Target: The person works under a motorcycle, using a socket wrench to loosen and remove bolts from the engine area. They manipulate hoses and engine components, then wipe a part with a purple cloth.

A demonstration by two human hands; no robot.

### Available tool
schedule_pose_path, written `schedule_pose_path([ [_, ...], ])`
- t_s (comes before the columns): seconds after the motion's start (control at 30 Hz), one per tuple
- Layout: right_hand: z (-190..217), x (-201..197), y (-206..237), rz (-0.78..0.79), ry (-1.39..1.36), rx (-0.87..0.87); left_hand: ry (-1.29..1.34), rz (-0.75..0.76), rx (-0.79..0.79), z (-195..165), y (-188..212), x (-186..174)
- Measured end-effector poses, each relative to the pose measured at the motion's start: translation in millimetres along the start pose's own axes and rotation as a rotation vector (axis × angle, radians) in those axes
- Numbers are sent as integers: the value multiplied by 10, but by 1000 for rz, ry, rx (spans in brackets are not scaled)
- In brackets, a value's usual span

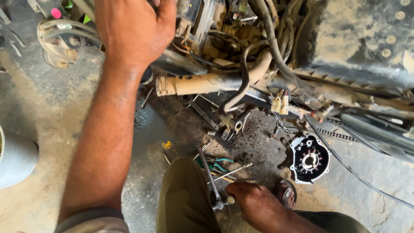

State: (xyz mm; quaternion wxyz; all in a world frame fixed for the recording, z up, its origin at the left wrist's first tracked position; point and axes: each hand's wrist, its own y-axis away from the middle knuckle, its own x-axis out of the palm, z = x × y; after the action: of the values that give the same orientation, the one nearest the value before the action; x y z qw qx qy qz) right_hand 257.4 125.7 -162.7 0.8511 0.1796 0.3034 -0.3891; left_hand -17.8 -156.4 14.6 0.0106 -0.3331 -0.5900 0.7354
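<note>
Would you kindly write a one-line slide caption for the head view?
Left hand on a dusty machine frame; right hand at a long metal wrench on the oily floor.

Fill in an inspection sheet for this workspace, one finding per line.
Surface: stained concrete floor, dusty and oily.
Job's things: long metal tool under the right hand; dusty machine frame under the left hand.
Clutter: wrenches, green-handled pliers, round cover plate lying loose on the floor.
Hands: left rests on the machine; right is down among the tools.
Cables: black hoses, white connectors, chain.
Surroundings: grey bucket, sandal.
</note>
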Motion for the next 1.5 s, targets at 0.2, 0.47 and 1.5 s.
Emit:
schedule_pose_path([
  [0.2,-61,-142,-100,53,-42,14,-11,100,-106,-100,-87,-35],
  [0.47,-206,-214,-263,88,-54,151,83,56,-138,-102,-86,-60],
  [1.5,-88,-147,-536,130,29,181,-19,-62,-32,-22,-46,65],
])
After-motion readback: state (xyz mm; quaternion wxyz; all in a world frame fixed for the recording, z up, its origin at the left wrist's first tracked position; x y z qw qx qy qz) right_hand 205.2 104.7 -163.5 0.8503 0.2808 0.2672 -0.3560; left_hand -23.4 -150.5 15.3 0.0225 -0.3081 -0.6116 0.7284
